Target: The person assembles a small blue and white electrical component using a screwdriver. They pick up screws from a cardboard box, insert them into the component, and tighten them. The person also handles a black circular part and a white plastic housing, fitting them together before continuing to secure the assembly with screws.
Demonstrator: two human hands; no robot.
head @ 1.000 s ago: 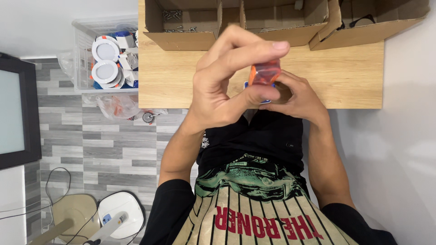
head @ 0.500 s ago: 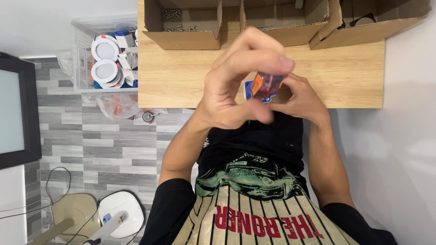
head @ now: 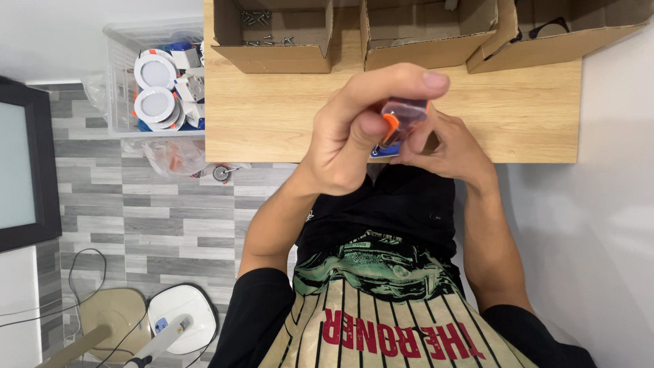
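Here, left hand (head: 354, 140): raised above the desk's near edge, wrist bent, fingers curled over, thumb and forefinger pinching the small clear-and-orange part (head: 400, 117) from the top.
Right hand (head: 446, 146): tucked just behind and under the part, fingers cupping it from the far side, touching the left hand.
Part: held in the air between both hands, above the desk (head: 272, 116) edge.
Arms: both forearms angle inward from the shoulders, meeting in the middle.
Behind: three open cardboard boxes (head: 276, 34) along the desk's far side.
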